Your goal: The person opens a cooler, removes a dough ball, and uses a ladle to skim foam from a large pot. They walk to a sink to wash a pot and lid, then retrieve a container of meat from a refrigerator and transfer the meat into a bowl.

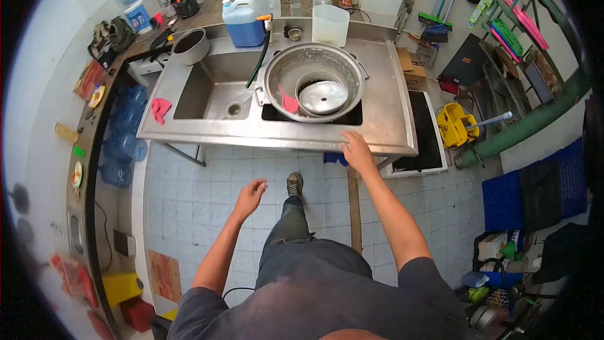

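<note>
My right hand [357, 152] is at the front edge of the steel sink counter [380, 97], with its fingers apart and holding nothing. My left hand [251, 198] hangs over the tiled floor in front of the counter, fingers loosely bent and nothing in it. Just beyond my right hand, a large metal pot [281, 66] with side handles sits over the right basin. Inside it are a smaller round metal vessel [322, 96] and a pink scoop [289, 102]. A dark green hose [258, 63] hangs from the orange-handled tap [267, 19] beside the left basin [214, 85].
A blue liquid jug [244, 25], a white plastic container [330, 24] and a saucepan [190, 46] stand along the counter's back. A pink cloth [160, 109] lies at its left. On the right are a yellow mop bucket [454, 124] and green pipe [531, 123].
</note>
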The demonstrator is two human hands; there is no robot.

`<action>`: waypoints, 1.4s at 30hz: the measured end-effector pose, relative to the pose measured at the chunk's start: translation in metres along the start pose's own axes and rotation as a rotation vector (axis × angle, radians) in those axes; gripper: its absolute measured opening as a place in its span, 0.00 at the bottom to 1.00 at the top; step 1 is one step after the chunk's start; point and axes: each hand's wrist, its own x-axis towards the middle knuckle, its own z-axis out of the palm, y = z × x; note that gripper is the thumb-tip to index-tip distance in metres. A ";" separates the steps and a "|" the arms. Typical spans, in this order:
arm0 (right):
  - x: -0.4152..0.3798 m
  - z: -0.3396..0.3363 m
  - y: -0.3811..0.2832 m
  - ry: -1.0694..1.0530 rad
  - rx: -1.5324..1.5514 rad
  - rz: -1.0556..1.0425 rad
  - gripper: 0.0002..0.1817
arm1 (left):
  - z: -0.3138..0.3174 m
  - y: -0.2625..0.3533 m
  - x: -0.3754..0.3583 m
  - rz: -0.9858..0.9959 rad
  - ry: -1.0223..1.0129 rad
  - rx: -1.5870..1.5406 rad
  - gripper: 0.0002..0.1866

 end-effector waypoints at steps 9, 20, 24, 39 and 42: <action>0.218 0.069 0.089 -0.615 -0.419 -0.174 0.16 | 0.042 0.056 0.421 0.277 0.109 0.181 0.22; 0.236 0.002 0.108 0.303 1.090 0.613 0.17 | 0.089 0.066 0.528 -0.093 -0.126 0.102 0.28; 0.303 -0.013 0.112 0.715 1.264 0.621 0.20 | 0.081 0.128 0.520 0.183 -0.199 0.285 0.38; 0.352 0.130 0.204 0.190 0.223 0.584 0.34 | -0.034 0.200 0.548 0.946 0.186 0.620 0.19; 0.295 0.223 0.212 0.270 -0.235 0.825 0.38 | -0.063 0.213 0.538 1.021 0.344 0.555 0.12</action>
